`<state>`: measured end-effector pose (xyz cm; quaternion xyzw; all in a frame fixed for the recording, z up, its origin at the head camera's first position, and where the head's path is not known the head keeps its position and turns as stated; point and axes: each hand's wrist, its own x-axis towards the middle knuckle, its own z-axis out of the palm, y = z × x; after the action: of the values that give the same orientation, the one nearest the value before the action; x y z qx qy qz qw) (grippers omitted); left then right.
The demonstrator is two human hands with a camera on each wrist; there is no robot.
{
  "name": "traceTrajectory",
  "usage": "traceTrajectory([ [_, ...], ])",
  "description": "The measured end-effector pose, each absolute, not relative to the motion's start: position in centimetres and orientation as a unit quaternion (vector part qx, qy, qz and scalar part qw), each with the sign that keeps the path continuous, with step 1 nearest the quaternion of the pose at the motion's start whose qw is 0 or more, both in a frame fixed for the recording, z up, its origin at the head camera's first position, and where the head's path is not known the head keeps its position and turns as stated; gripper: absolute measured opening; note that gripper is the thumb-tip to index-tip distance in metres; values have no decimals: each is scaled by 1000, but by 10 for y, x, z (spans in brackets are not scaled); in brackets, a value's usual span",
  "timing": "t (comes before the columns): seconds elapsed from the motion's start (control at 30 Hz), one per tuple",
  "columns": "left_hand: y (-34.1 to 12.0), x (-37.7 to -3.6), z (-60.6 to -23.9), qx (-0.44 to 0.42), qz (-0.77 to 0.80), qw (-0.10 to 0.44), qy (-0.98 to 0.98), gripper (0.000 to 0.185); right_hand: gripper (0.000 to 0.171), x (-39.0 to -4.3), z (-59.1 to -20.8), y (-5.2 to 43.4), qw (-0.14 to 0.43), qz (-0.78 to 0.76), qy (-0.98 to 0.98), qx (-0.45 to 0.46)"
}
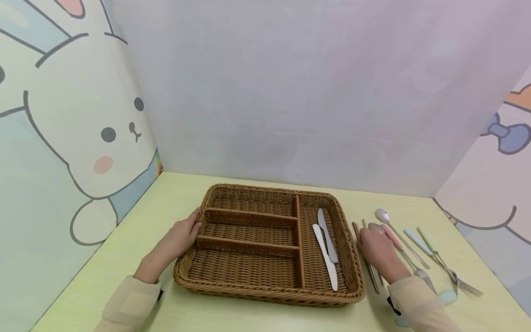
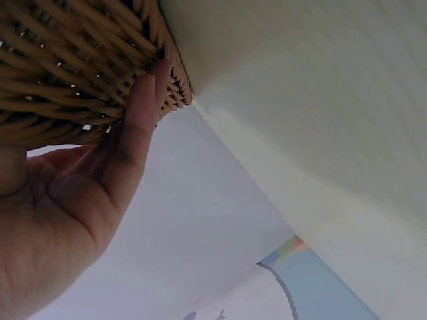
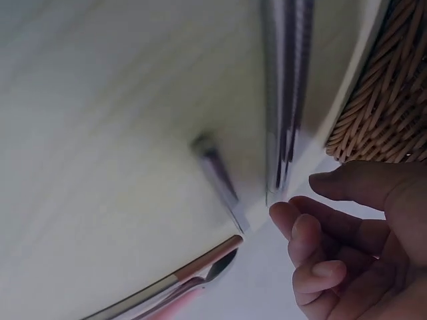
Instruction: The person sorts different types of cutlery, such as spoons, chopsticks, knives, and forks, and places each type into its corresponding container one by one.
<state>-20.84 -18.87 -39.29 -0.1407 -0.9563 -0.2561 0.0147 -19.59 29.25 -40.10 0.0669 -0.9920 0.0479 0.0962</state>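
A brown wicker basket (image 1: 249, 290) with dividers stands on the table. My left hand (image 1: 182, 237) holds its left rim; in the left wrist view the fingers of that hand (image 2: 73, 200) lie along the woven outer wall. Two table knives, one white (image 1: 326, 256) and one silver-toned (image 1: 327, 237), lie in the right compartment. Just right of the basket, my right hand (image 1: 377, 251) reaches down over slim metal chopsticks (image 1: 372, 276). In the right wrist view, thumb and curled fingers of this hand (image 3: 347, 247) stand apart beside the chopsticks (image 3: 283, 100), with nothing visibly held.
Right of my right hand lie a silver spoon (image 1: 381, 215), a pink-handled fork (image 1: 424, 276), a light-blue handle (image 1: 418, 242), a green handle (image 1: 426, 239) and fork tines (image 1: 469, 289). A pale green spoon bowl (image 1: 448, 297) is nearer me. A wall (image 1: 290, 92) borders the table's back.
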Motion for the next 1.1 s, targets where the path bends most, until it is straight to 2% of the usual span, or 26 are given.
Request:
traceTrajectory([
  [0.33,-188,-209,-393,-140,-256,18,-956,52,29,-196,-403,294,77,61,-994,54],
  [0.7,-188,-208,-391,-140,-252,18,-957,51,37,-196,-402,295,19,116,-993,15],
  [1.1,-187,-205,-389,-136,-251,15,-958,51,34,-197,-403,294,18,118,-993,1],
])
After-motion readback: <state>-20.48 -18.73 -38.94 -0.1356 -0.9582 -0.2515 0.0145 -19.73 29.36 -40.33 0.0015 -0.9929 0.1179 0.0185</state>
